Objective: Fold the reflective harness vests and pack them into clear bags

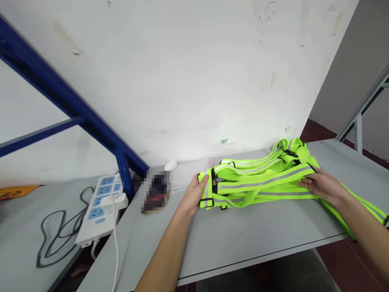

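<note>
Right of centre in the frame, a bundle of neon-yellow straps (264, 183) is lying along the grey tabletop (240, 239), which is probably bearing most of its weight while some ends are trailing toward the lower right. The left hand (194, 194) is gripping the bundle's left end, thumb on top, and the right hand (325, 187) is pinching bands farther right, apparently keeping the lengths between them straight.

A white power strip (99, 209) with blue sockets lies at left, a white charger (115, 202) plugged into it, a looped black cable (38, 261) beside it. A blue metal frame (60, 91) slants before the scuffed white wall (194, 81). An orange sheet (18, 192) lies far left; dark red floor tiles (343, 263) show at lower right.
</note>
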{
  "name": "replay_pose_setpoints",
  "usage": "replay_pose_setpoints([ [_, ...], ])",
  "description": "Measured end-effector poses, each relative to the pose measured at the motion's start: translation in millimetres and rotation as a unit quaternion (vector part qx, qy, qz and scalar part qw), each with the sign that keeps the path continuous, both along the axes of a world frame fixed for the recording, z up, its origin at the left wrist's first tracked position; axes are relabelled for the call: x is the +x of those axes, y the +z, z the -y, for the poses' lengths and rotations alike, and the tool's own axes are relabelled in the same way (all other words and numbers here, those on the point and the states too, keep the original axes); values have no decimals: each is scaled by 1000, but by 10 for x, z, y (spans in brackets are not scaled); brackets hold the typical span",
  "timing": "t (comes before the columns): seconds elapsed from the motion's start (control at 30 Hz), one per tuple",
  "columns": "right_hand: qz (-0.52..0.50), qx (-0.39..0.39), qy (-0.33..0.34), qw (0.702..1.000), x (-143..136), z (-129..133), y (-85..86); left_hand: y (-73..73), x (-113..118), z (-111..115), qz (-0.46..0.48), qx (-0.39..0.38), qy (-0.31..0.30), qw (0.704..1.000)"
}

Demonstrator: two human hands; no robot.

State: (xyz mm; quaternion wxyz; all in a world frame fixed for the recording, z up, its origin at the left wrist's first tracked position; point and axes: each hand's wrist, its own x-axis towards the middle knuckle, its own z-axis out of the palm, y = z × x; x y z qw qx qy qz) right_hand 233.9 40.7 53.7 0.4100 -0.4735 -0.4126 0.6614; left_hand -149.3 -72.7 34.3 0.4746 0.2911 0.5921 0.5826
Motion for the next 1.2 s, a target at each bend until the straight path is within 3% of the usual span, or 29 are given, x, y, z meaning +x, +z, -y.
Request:
replay_pose_setpoints([
  [0.07, 117, 67, -23, 991, 14, 15, 21, 1, -9, 2, -4, 6, -2, 1000],
  [0.2, 293, 173, -36, 939, 43, 11, 107, 8, -23, 7, -7, 7, -25, 1000],
  [0.43, 349, 195, 40, 916, 145, -85, 138, 36, -50, 22, -13, 11, -28, 999],
  [0.53, 402, 223, 70, 885, 227, -208, 89, 15, -33, 19, -6, 21, -45, 999],
  [0.63, 490, 278, 81, 822, 322, -329, -7, -29, 13, 5, 9, 12, -56, 998],
  [0.8, 630, 395, 91, 662, 297, -212, -99, 8, 93, -4, 16, -25, -36, 999],
  [0.9, 655, 460, 46, 598, -118, 143, -34, 97, 111, 8, 26, -17, -10, 999],
  [0.93, 640, 488, 50, 592, -337, 297, -7, 117, 112, 12, 31, -16, -1, 999],
  [1.0, 567, 556, 76, 603, -840, 619, 19, 128, 106, 19, 37, -12, 8, 999],
  [1.07, 488, 606, 156, 609, -1339, 896, -14, 105, 89, 25, 38, -5, 9, 999],
  [1.2, 443, 622, 240, 600, -1972, 1118, -213, 44, 36, 37, 16, -3, 14, 1000],
])
